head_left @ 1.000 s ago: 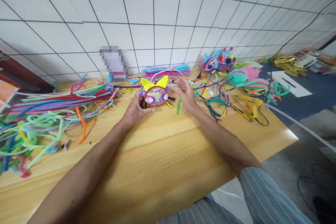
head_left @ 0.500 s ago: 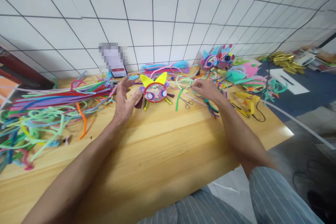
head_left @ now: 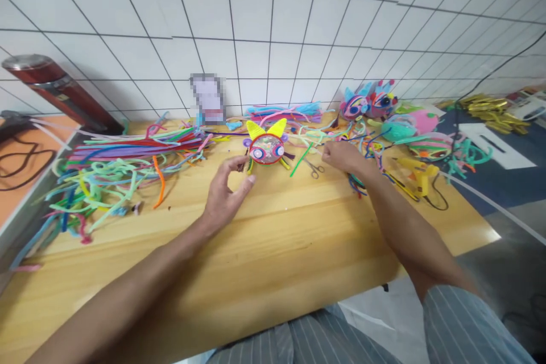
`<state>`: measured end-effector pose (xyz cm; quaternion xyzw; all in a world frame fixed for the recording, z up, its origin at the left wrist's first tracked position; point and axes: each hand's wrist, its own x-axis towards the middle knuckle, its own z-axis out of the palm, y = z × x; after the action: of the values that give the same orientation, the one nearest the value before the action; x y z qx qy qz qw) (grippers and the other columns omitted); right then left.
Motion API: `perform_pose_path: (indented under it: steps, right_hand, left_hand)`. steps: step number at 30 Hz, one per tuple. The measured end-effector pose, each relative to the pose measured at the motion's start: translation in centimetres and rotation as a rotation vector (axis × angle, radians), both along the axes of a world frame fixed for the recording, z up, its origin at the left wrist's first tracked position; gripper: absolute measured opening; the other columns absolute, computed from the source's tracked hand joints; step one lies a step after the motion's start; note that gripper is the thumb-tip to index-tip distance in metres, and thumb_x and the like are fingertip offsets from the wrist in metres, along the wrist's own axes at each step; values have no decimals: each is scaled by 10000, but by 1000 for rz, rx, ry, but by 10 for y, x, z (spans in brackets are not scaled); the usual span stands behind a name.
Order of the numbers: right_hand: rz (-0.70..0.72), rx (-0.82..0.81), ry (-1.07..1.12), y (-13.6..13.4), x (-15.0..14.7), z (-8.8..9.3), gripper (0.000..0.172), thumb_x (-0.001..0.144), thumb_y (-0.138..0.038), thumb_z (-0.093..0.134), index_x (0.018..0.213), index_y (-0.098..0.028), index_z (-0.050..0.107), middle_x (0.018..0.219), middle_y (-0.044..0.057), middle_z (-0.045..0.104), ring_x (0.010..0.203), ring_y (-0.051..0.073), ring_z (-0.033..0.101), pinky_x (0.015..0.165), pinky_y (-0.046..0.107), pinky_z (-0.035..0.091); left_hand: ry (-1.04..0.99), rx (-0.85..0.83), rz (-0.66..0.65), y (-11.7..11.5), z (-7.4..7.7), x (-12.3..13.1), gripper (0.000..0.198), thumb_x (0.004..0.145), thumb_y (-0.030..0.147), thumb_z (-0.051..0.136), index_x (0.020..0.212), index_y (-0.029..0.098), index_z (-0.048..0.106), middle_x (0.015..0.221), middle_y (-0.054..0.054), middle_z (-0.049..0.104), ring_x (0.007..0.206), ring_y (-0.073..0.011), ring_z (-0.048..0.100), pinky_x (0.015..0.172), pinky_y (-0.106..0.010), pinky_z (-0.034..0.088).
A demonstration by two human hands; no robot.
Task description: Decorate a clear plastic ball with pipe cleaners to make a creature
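A small face-like figure (head_left: pixel 267 149) with yellow pointed ears, a red rim and two round blue-and-white eyes lies on the wooden table. Just to its lower left, my left hand (head_left: pixel 228 190) is open, thumb and fingers apart, with nothing visible in it. My right hand (head_left: pixel 343 156) is closed, knuckles up, over loose pipe cleaners; whatever its fingers hold is hidden. Beside that hand lie scissors (head_left: pixel 315 169) and a short green pipe cleaner (head_left: pixel 301 159). A dark blue pipe cleaner (head_left: pixel 360 139) runs just behind the right hand.
Pipe cleaners (head_left: pixel 140 148) are heaped at left, and another bundle (head_left: pixel 284 112) lies along the tiled wall. A phone (head_left: pixel 209 96) leans there. A red-brown flask (head_left: pixel 60 94) stands far left. Finished figures (head_left: pixel 356 103) and a yellow glue gun (head_left: pixel 416 175) are at right.
My left hand has moved from the figure's left side toward me. My right hand has turned, from a pinch into a closed fist. The view has shifted left.
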<state>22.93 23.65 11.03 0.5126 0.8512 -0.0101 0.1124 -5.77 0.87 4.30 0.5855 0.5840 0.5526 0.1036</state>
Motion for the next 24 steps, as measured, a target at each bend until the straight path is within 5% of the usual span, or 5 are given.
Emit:
perform_pose_path:
  steps: [6,13,16,20,24]
  right_hand:
    - [71,25,3,14,32,32,391,1003,-184,566,1233,-211,881,1150,120,901,1036,303,815,845,351,528]
    - [196,375,190,4,44,40,373,1042,-191,521,1115,-151,885,1198,228,875,1169,418,790,1025,517,541]
    - [340,373,389,-14,40,28,312,1023,-184,559,1088,-185,864,1111,176,876,1101,374,790,1019,493,559]
    - [555,92,412,-39,31,-3,281,1042,-178,573,1059,-224,850,1029,99,860,991,278,776,977,404,558]
    - [568,62,373,-35,14,-35,311,1109,-196,553,1123,-206,863,1095,130,857,1055,287,760,1010,414,544]
  left_hand:
    - [67,-33,-209,-22,-19,29,236,1111,324,710,1328,234,738,1283,-98,846,1215,-241,813,1105,-413,647]
    - [102,4,-299,-27,-32,39,131,1124,270,695,1234,227,751,1196,-108,856,1142,-241,832,1031,-409,672]
    - [103,11,-317,-30,-33,39,124,1118,234,702,1233,224,749,1188,-103,854,1131,-228,833,1018,-386,677]
    - [106,29,-328,-30,-32,40,128,1112,208,712,1233,225,752,1195,-104,857,1137,-224,834,1025,-376,677]
    - [95,21,-348,-29,-35,40,116,1109,200,712,1210,223,765,1180,-102,860,1131,-223,835,1019,-377,682]
